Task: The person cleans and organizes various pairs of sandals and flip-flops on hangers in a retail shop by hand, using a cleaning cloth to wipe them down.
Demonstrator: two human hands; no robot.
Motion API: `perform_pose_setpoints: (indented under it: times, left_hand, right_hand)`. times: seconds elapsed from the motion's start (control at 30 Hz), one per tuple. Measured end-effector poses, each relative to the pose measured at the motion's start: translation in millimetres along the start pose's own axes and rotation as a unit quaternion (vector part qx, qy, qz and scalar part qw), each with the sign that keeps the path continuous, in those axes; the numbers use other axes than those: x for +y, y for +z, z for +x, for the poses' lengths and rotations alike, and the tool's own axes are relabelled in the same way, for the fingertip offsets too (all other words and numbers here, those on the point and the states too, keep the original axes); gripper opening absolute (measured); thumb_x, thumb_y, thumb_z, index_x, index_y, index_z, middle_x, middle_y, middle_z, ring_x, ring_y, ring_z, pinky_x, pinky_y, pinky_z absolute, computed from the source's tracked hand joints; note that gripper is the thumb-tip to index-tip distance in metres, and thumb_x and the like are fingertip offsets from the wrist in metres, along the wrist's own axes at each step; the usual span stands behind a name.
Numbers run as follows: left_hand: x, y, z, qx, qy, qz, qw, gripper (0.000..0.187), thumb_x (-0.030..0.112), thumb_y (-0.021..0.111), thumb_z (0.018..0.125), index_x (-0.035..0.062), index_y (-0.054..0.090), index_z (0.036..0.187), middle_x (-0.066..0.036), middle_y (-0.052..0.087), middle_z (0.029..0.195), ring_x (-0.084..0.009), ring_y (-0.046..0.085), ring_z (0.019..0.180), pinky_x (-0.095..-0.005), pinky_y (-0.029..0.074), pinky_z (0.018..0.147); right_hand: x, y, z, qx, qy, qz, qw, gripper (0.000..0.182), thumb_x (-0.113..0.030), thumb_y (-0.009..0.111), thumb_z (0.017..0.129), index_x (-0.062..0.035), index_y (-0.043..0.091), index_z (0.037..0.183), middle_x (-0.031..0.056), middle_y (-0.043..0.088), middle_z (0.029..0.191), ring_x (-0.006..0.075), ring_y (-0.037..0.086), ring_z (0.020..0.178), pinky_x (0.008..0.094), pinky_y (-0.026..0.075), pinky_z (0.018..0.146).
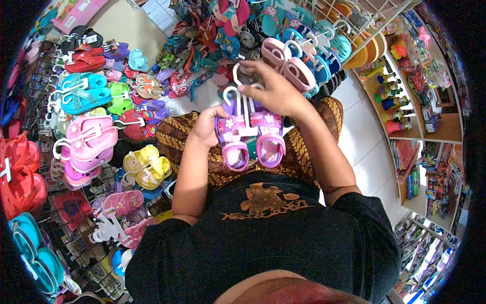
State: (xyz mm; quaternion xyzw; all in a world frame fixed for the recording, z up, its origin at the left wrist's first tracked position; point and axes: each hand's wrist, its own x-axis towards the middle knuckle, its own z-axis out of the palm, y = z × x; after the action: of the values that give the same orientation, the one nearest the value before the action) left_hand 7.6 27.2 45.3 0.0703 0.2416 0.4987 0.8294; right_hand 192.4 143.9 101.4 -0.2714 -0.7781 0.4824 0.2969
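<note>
In front of my lap is a pair of small purple and pink children's sandals (271, 147), with straps and flower decorations, joined by a white plastic shoe hanger (247, 114). My left hand (205, 129) grips the outer side of the left sandal, thumb near its upper edge. My right hand (276, 88) reaches over from the right, its thumb and fingers at the hanger's hooked top. Two white hooks show near these fingertips. The palm side of the right hand is hidden.
Wire racks on the left carry pink clogs (93, 137), turquoise sandals (83, 93) and yellow sandals (147, 167). Pale pink sandals (288, 63) hang just beyond my right hand. A wooden shelf (440, 126) with goods stands right, beside white floor tiles (372, 147).
</note>
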Motion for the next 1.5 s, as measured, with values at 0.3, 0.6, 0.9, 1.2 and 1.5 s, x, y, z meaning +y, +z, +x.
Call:
perform_pose_setpoints:
  times: [0.3,0.6,0.9,1.2,1.5]
  left_hand:
    - [1,-18,-11,0.026,0.025,-0.010,0.999,0.056,0.012,0.045,0.071,-0.0087,0.049,0.124,-0.022,0.061,0.116,-0.0341,0.064,0.101,-0.0475,0.049,0.095]
    - [87,-3,9,-0.109,0.052,0.178,0.977,0.046,0.011,0.048,0.085,-0.0055,0.046,0.128,-0.017,0.060,0.120,-0.0262,0.060,0.108,-0.0410,0.046,0.097]
    - [122,-38,81,0.197,0.181,0.273,0.924,0.076,0.060,0.047,0.086,0.0160,0.032,0.147,-0.010,0.042,0.143,-0.0262,0.044,0.126,-0.0504,0.032,0.101]
    - [78,-11,157,0.102,0.066,0.071,0.990,0.087,0.069,0.055,0.078,0.0200,0.030,0.145,-0.017,0.034,0.145,-0.0424,0.037,0.128,-0.0645,0.030,0.100]
    - [64,-45,253,0.043,0.093,0.022,0.995,0.034,0.037,0.050,0.096,0.0136,0.058,0.118,-0.009,0.065,0.108,-0.0238,0.063,0.098,-0.0432,0.050,0.088]
  right_hand:
    - [-19,13,2,0.076,0.049,0.142,0.986,0.044,-0.014,0.062,0.090,-0.0012,0.046,0.129,0.0142,0.064,0.105,0.0171,0.064,0.091,0.0310,0.051,0.080]
    - [-88,-48,77,-0.102,-0.060,-0.204,0.972,0.022,-0.012,0.063,0.088,0.0012,0.064,0.104,0.0133,0.070,0.086,0.0148,0.064,0.072,0.0307,0.051,0.066]
    - [-23,-87,164,0.052,-0.026,-0.196,0.979,0.021,-0.015,0.058,0.093,0.0047,0.061,0.100,0.0096,0.068,0.082,0.0147,0.066,0.070,0.0280,0.052,0.063]
    - [1,-105,183,0.062,0.109,-0.100,0.987,0.025,-0.011,0.055,0.094,0.0062,0.053,0.112,0.0165,0.067,0.095,0.0228,0.068,0.083,0.0327,0.057,0.074]
    - [53,-173,206,0.038,0.108,-0.344,0.932,0.028,-0.024,0.060,0.081,-0.0074,0.069,0.102,0.0170,0.069,0.096,0.0345,0.066,0.091,0.0439,0.051,0.083]
